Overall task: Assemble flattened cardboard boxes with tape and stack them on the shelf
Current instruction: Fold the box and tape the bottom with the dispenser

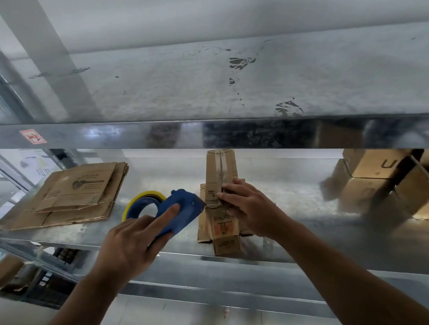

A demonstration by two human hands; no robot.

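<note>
Your left grip (138,239) holds the tape dispenser (183,210); your right grip (250,210) clasps the box (221,176), which taping pressure could topple.

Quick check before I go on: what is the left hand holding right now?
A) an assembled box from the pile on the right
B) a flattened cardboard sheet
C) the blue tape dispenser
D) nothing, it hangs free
C: the left hand grips the blue tape dispenser with its forefinger laid along it, while the right hand holds the small box on the shelf.
</note>
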